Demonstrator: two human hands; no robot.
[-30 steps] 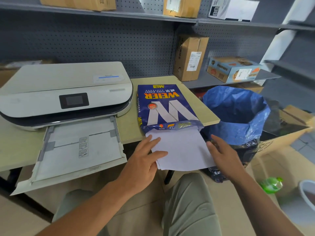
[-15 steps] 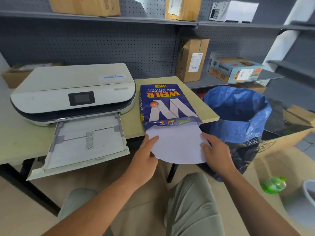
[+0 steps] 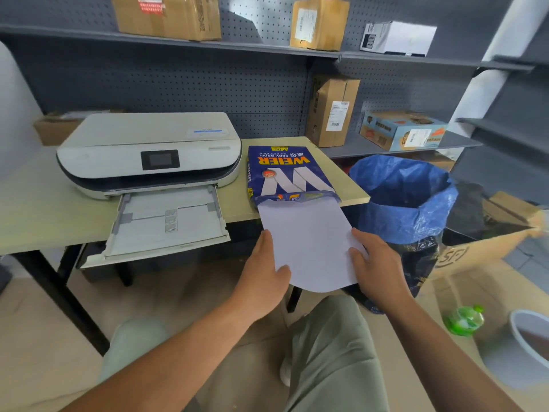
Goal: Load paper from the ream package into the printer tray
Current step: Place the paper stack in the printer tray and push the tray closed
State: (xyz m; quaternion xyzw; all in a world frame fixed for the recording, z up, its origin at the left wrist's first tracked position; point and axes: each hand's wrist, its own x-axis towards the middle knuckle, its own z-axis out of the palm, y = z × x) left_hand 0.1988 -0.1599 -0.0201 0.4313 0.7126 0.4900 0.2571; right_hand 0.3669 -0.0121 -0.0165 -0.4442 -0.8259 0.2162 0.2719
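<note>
A blue ream package point(image 3: 285, 173) lies on the table point(image 3: 38, 209), right of the white printer point(image 3: 148, 153). White paper point(image 3: 309, 242) sticks far out of its torn near end, past the table edge, bending down at the front. My left hand point(image 3: 264, 275) grips the paper's left edge, thumb on top. My right hand point(image 3: 374, 263) grips the right edge. The printer's tray point(image 3: 166, 227) is pulled out over the table's front edge, left of my hands, with no loose sheets in it.
A bin lined with a blue bag point(image 3: 407, 197) stands right of the table. An open cardboard box point(image 3: 487, 242), a green bottle point(image 3: 463, 319) and a grey bucket point(image 3: 525, 346) sit on the floor at right. Shelves with boxes point(image 3: 332, 111) run behind. My knees are below.
The paper has slid further out of the package toward me, held by both hands. My head has drawn back, so the printer and tray sit more to the right in view.
</note>
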